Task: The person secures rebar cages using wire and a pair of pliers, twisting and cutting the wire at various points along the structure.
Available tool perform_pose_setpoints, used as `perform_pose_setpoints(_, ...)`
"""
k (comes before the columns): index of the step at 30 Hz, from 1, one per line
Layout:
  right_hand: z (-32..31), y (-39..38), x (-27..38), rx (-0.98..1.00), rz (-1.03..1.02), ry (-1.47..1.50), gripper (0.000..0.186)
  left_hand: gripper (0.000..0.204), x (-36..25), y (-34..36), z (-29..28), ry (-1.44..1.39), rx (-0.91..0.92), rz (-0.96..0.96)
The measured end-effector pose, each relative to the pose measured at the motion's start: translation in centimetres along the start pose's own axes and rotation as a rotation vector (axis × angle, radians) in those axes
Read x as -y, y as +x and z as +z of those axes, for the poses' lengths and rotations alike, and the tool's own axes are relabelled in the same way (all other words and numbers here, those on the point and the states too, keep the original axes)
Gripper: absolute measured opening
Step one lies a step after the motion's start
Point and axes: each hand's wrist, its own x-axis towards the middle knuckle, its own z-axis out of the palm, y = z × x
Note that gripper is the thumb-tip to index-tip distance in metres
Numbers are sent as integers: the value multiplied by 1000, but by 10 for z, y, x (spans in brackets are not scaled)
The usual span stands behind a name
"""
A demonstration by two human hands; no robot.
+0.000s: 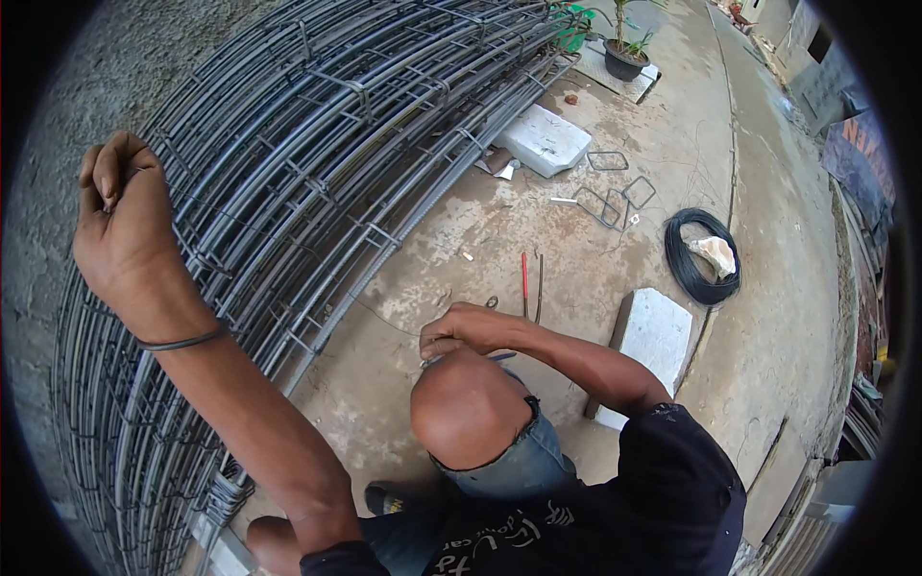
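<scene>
My left hand (120, 216) is raised at the left, fingers curled in a pinch on something thin and dark, possibly wire, in front of bundled steel rebar cages (317, 106). My right hand (451, 326) is closed just beyond my bent knee (471, 418), partly hidden by it. A thin wire (384, 319) runs up-left from that hand, and a blue piece shows beside it; what it grips is unclear. A red-handled tool (524, 283) and a dark rod (540, 283) lie ahead on the concrete, near a small metal ring (492, 301).
White blocks (545, 134) (649, 341) lie ahead and right. Several square wire stirrups (605, 211) lie between them. A black wire coil (687, 274) with a pale stone (713, 252) sits right. A potted plant (624, 62) stands far ahead. A rough wall (86, 67) borders the left.
</scene>
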Motion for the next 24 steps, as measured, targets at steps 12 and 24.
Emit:
perform_pose_setpoints(12, -177, -177, 1, -719, 211, -864, 32, 23, -17, -114, -130, 1353, -468, 193)
perform_pose_setpoints(24, -115, -137, 38, -774, 312, -312, 53, 24, 63, -127, -146, 1373, -295, 27)
